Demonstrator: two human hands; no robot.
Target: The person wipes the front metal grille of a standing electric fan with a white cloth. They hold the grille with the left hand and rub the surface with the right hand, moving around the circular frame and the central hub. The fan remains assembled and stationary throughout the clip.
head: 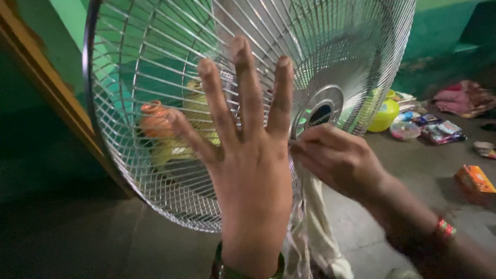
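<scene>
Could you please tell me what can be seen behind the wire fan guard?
Through the fan guard, blurred orange and yellow objects and green wall show; the left hand covers whatever lies behind the guard's middle.

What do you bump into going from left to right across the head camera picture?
Wooden frame → fan grille → left hand → right hand → yellow round container → orange box on the floor.

Silver wire fan grille [155,170], green wall [72,20], yellow container [385,114], orange box [475,180], cream cloth [318,227]
</scene>
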